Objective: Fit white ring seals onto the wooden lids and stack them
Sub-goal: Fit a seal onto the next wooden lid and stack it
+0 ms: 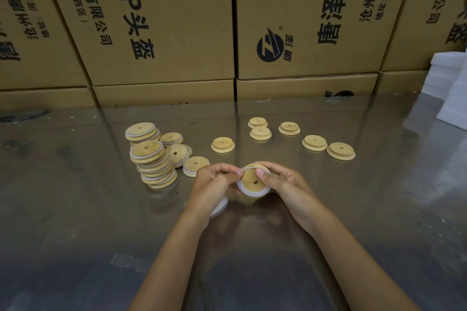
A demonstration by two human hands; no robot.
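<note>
On my feed, a leaning stack of lids (156, 166) with seals stands left of the table's (75, 209) middle. My left hand (214, 182) pinches the white ring (252, 190) at its upper left edge; more white rings (219, 206) lie under that wrist. My right hand (283, 182) grips the wooden lid (251, 179), ring partly around it, above the table's middle. 6 bare lids (314, 142) lie toward the far edge, cardboard boxes (161, 20) behind.
</note>
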